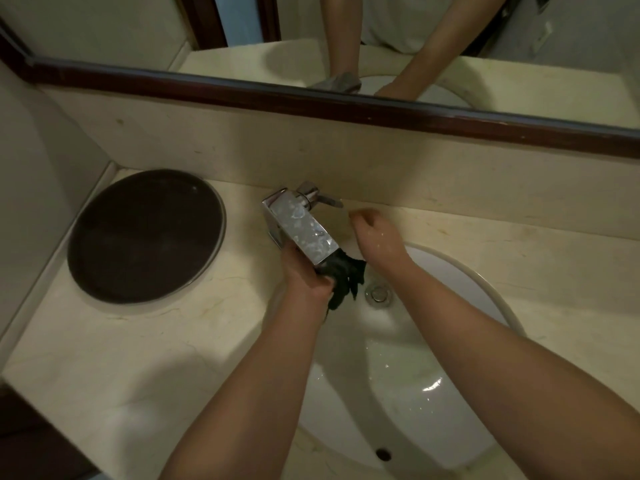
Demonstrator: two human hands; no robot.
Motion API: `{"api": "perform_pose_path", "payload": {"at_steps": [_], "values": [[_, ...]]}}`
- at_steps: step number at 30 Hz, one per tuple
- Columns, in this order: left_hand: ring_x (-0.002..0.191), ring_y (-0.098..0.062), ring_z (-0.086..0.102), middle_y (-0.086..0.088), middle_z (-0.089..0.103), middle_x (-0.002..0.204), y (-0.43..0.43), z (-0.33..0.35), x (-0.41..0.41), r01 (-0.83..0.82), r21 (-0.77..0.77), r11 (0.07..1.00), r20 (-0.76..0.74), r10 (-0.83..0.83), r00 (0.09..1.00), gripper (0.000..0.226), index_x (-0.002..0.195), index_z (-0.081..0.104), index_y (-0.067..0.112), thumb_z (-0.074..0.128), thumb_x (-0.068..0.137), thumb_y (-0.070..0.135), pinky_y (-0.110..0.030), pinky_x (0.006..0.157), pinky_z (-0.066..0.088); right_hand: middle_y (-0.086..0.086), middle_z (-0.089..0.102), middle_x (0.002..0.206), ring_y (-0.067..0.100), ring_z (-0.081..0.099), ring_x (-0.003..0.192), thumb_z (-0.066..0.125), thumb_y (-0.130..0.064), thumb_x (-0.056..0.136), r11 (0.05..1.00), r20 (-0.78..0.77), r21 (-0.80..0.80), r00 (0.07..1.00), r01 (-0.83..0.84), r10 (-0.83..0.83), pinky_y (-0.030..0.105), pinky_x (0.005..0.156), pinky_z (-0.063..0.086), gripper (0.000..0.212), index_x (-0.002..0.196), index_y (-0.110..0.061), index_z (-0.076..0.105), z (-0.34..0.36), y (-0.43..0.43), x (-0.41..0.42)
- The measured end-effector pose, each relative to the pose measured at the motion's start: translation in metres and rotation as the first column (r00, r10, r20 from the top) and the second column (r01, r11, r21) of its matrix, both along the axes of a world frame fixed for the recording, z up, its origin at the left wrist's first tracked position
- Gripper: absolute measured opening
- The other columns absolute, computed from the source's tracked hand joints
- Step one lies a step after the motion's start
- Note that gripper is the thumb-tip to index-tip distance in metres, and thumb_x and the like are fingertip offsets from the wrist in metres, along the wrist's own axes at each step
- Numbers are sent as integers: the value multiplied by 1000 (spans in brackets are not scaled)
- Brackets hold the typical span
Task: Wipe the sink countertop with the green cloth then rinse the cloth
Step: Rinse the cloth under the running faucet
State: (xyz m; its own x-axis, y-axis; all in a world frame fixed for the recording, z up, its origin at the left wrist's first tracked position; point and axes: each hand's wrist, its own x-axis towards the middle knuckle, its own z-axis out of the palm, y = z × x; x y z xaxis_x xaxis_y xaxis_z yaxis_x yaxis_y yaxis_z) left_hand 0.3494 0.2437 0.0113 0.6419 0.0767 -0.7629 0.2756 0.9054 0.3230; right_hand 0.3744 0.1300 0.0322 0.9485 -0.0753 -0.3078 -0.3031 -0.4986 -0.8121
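Now the cloth (343, 275) is bunched in my left hand (304, 275), which grips it close under the mouth of the tap (301, 230) over the sink (398, 358), while my right hand (377, 237) sits loosely curled and empty just beside the lever (329, 201). My worry is that a hard pull on that lever could splash water off the wad onto the counter (138, 358), or that my left knuckles could knock the steel spout they crowd. Room is tight at the back between tap and backsplash (381, 168), and the dark round plate (145, 237) takes the left, so free space lies down in the bowl and toward me.
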Motion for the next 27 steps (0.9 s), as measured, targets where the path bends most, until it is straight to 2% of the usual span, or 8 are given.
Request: {"api": "perform_pose_path", "payload": {"at_steps": [4, 10, 12, 16, 18, 21, 24, 27], "values": [[62, -14, 47, -1, 47, 68, -11, 11, -4, 33, -57, 998, -41, -36, 999, 43, 72, 52, 18, 41, 96, 52, -28, 62, 42, 3, 68, 121, 21, 63, 111, 45, -31, 94, 995, 94, 83, 995, -46, 38, 38, 98, 48, 38, 124, -19, 65, 18, 7, 16], [86, -21, 50, -6, 51, 85, -17, 10, -5, 27, -49, 998, 14, -26, 1000, 29, 85, 52, 20, 47, 81, 49, -35, 104, 31, -4, 71, 105, 18, 68, 98, 46, -29, 92, 991, 59, 127, 997, -48, 41, 48, 92, 53, 36, 121, -25, 67, 22, 14, 13], [99, -24, 51, -6, 51, 93, -15, 5, -3, 14, -41, 999, 34, -12, 999, 31, 94, 53, 20, 45, 87, 48, -39, 109, 29, -4, 70, 102, 19, 69, 95, 46, -28, 93, 992, 57, 123, 998, -32, 25, 49, 90, 54, 37, 125, -23, 65, 24, 17, 13], [75, -28, 68, -11, 68, 79, -14, 15, -9, 116, -29, 993, 61, -114, 992, 46, 82, 67, 14, 48, 90, 54, -36, 76, 53, 2, 67, 122, 23, 63, 111, 41, -44, 90, 993, 50, 91, 997, -70, 66, 47, 100, 48, 53, 137, -23, 53, 30, 26, -4], [77, -29, 69, -10, 71, 78, -17, 16, -18, 131, -23, 991, 79, -129, 989, 46, 81, 70, 13, 50, 90, 53, -36, 72, 55, -1, 67, 119, 22, 63, 109, 38, -48, 92, 987, 59, 78, 989, -143, 138, 45, 99, 48, 47, 130, -28, 58, 33, 24, -14], [58, -20, 53, -2, 51, 56, -26, 7, -39, 126, -57, 990, -13, -127, 992, 30, 63, 54, 17, 57, 87, 36, -33, 75, 47, -6, 65, 116, 16, 62, 109, 38, -56, 92, 972, 0, 175, 987, -157, 160, 40, 98, 48, 47, 126, -31, 61, 40, 6, -23], [53, -19, 46, 0, 43, 51, -35, 3, -54, 196, -110, 974, -78, -205, 976, 35, 54, 43, 18, 60, 82, 27, -34, 77, 43, -5, 67, 119, 14, 62, 111, 38, -52, 94, 977, -59, 212, 997, -26, 39, 34, 95, 45, 44, 118, -28, 65, 28, -29, -35], [49, -18, 45, 0, 41, 49, -46, 15, -66, 256, -172, 951, -2, -260, 966, 38, 52, 39, 19, 59, 83, 23, -32, 71, 44, 10, 68, 123, 26, 62, 111, 35, -60, 95, 895, -400, 378, 914, 238, -75, 42, 100, 43, 53, 107, -20, 69, 7, -69, -63]]}}
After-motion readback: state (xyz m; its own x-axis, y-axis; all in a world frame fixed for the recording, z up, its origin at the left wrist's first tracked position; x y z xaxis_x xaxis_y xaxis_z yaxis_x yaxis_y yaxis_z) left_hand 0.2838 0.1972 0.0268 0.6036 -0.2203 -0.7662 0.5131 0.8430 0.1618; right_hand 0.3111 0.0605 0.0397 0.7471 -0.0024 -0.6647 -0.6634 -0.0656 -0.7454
